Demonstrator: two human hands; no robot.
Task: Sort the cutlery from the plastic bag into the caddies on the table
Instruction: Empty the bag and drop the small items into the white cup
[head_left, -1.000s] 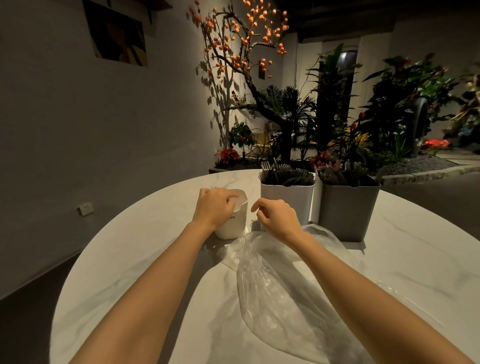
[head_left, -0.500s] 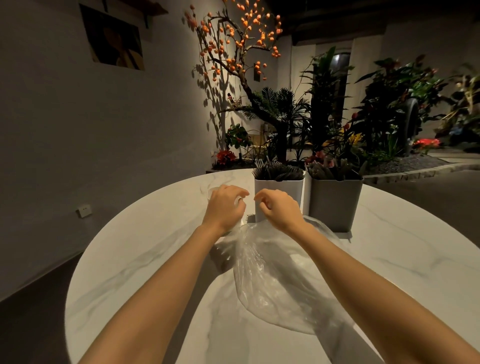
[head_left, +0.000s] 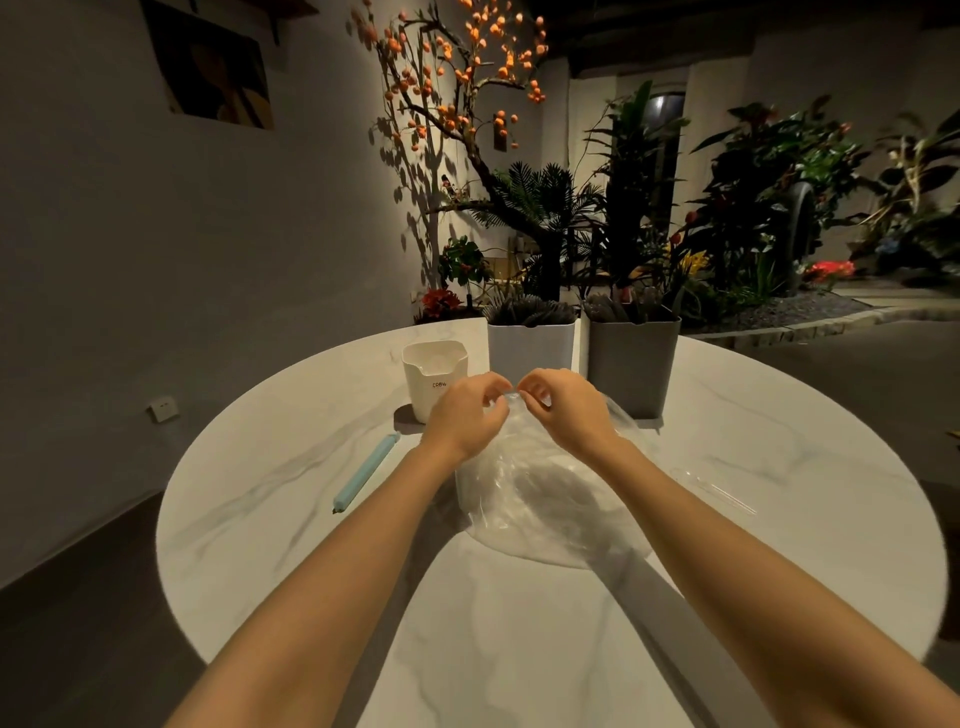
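At the far edge of the clear, crumpled plastic bag (head_left: 540, 493), left hand (head_left: 464, 415) and right hand (head_left: 569, 410) have come together, pinching its mouth between curled fingers. Beyond the grip stand the white (head_left: 530, 345) and grey (head_left: 631, 364) cutlery-filled caddies; the bag looks emptied, sorting likely finished.

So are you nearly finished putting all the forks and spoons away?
Nearly, it looks like. The white caddy and grey caddy are packed with dark cutlery. The left hand and right hand are pinching the top of the plastic bag, which looks empty. The small white cup looks empty too. What may be left: the bag and the blue clip.
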